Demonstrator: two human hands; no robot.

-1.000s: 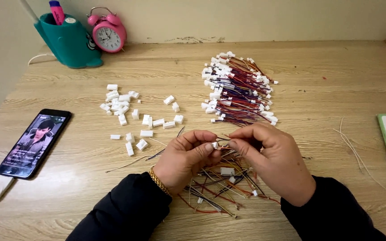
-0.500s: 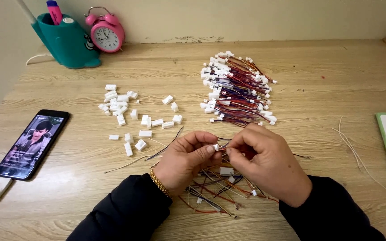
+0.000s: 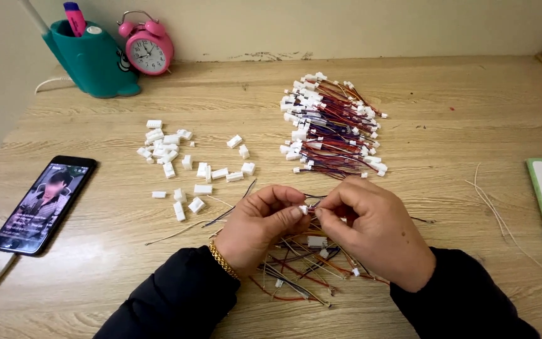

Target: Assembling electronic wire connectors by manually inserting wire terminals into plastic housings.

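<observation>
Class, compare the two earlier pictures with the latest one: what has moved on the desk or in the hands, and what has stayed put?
Very little moved. The left hand and right hand stay pinched together on a small white connector above the loose wires, fingers only slightly shifted. Nothing was picked up or let go. The phone, scattered white housings, finished wire pile and clock are unchanged.

Wire pile [image 3: 334, 129] just beyond hands

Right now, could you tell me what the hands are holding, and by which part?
Both hands, left hand and right hand, pinch a small white connector between their fingertips, with thin wires trailing from it. Which face each finger grips cannot be told.
</observation>
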